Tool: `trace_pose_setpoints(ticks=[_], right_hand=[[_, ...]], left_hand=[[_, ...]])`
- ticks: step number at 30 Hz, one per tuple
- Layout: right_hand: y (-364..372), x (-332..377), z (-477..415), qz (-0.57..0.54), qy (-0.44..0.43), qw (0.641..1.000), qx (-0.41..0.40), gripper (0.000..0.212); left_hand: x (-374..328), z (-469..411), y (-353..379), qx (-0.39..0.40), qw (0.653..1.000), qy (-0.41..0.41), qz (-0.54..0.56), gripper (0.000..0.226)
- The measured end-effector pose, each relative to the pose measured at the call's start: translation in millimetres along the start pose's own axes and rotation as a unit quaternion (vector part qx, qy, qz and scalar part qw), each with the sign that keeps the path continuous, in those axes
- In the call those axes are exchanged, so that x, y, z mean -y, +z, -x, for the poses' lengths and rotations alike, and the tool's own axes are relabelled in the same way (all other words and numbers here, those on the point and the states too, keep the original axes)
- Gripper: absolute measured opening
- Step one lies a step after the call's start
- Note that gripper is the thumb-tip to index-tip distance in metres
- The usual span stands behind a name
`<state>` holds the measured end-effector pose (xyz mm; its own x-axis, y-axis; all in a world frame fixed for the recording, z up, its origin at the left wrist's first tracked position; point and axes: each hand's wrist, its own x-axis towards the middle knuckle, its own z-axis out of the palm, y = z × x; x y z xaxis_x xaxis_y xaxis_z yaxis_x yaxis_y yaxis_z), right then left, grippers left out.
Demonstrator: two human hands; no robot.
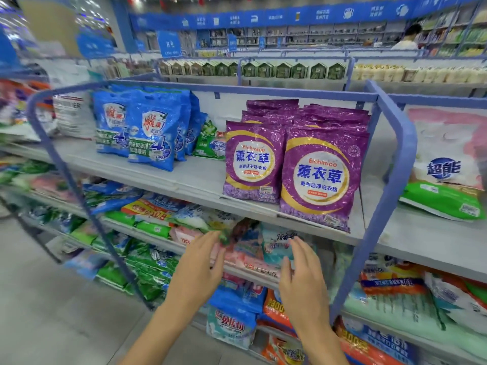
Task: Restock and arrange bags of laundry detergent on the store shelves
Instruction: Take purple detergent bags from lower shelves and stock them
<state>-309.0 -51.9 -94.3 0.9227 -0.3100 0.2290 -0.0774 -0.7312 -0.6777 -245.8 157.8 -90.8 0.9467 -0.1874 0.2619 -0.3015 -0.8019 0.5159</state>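
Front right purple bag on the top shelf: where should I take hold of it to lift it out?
Take the front right purple bag from the front, probably by its two upper corners. It stands upright, face to the aisle, with its flat top seam free, while the neighbouring purple bag crowds its left side.

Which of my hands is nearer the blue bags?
Left. The left hand is below and right of the blue bags; the right hand is farther right, below the purple bags.

Grey shelf point(200, 180) with upright purple bags point(320, 177), blue bags point(151, 135) (one green bag point(209, 139) between).
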Motion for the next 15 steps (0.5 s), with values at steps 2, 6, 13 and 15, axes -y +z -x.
trace_pose_setpoints(ticks=[2, 6, 13, 15], right_hand=[[15.2, 17.7, 1.2, 0.009, -0.024, 0.999, 0.029, 0.050], [55.2, 62.5, -0.6, 0.017, -0.068, 0.994, 0.089, 0.051], [133.7, 154.6, 3.8, 0.031, -0.122, 0.978, 0.166, 0.056], [154.4, 182.7, 5.1, 0.042, -0.134, 0.974, 0.176, 0.057]], left_hand=[[22.5, 12.6, -16.0, -0.008, 0.999, -0.031, -0.012, 0.056], [66.1, 34.8, -58.2, -0.034, 0.994, -0.096, -0.030, 0.058], [161.9, 67.3, -137.2, -0.063, 0.983, -0.167, -0.048, 0.065], [193.7, 74.8, -158.5, -0.080, 0.978, -0.187, -0.047, 0.075]])
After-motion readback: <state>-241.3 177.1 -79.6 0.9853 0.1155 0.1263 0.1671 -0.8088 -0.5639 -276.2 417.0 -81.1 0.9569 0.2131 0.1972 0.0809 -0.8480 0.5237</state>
